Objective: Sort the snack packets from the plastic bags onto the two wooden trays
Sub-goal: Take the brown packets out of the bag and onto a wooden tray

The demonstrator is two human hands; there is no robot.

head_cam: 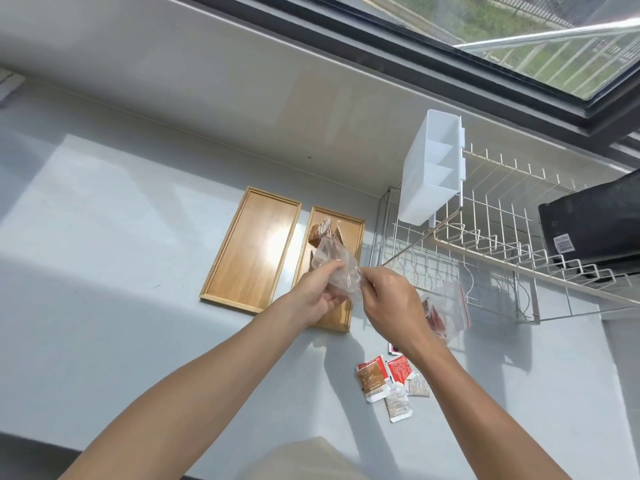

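Observation:
Two wooden trays lie side by side on the grey counter. The left tray (pixel 251 249) holds nothing. The right tray (pixel 356 233) has a few brown packets (pixel 320 232) at its far end. Above that tray both hands hold one clear plastic bag (pixel 334 263): my left hand (pixel 320 292) grips its lower part, and my right hand (pixel 388 299) pinches its right edge. A second clear bag with a red zip strip (pixel 448 310) lies to the right with red packets inside. Several loose snack packets (pixel 391 384), red, brown and white, lie on the counter near me.
A white wire dish rack (pixel 485 244) stands at the right with a white plastic cutlery holder (pixel 431 168) hung on it and a black item (pixel 595 223) resting in it. A wall and window run along the back.

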